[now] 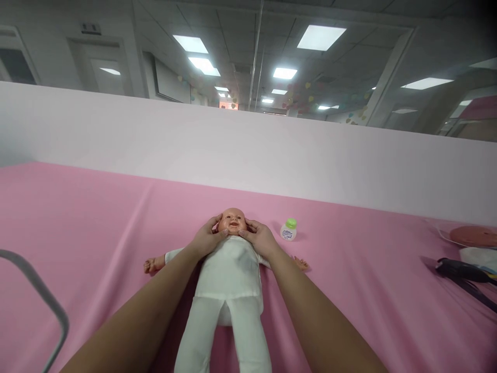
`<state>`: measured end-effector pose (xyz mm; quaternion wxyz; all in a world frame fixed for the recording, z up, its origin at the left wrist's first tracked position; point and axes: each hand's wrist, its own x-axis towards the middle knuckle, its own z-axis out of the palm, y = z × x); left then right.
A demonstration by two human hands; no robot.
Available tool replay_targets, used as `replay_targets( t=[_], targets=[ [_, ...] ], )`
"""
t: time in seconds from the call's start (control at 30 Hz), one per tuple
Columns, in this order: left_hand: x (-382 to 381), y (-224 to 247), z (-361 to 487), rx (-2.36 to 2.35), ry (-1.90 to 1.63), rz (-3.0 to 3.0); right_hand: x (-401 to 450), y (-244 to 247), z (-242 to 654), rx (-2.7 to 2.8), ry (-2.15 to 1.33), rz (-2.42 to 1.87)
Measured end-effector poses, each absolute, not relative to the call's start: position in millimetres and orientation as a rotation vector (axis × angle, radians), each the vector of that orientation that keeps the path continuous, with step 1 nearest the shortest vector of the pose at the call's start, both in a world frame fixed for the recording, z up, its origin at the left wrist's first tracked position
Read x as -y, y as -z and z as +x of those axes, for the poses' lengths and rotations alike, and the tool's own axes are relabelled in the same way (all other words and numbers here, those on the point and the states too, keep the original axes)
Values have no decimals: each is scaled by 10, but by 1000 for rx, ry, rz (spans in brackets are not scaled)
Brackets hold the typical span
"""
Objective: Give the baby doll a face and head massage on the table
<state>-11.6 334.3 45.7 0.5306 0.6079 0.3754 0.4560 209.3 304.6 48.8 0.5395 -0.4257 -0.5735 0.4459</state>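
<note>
A pink sheet [97, 228] covers the worktop, and on it a baby doll [229, 280] in white clothes lies on its back, its long axis running straight away from the person, head farthest and legs nearest. The left hand [205, 239] and right hand [259, 238] cup the doll's head from either side, equally near, fingers [212, 224] gently spread against the cheeks. A small green-capped bottle [289, 229] stands just right of the head, near the right hand.

One doll [229, 269], one green-capped bottle [288, 229], two hands, left [205, 239] and right [261, 239], one pink dish [473, 235] and one black strap [462, 272].
</note>
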Motion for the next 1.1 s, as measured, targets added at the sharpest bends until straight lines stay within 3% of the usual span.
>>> replay_targets(
  t=[0.53, 1.1],
  targets=[
    [-3366, -458, -164, -798, -1035, 1347, -3085, -434, 2143, 1362, -1031, -985],
    [-3254, -542, -60, -1092, -1090, 1622, -3123, -296, 2059, 1396, -838, -1109]
  ],
)
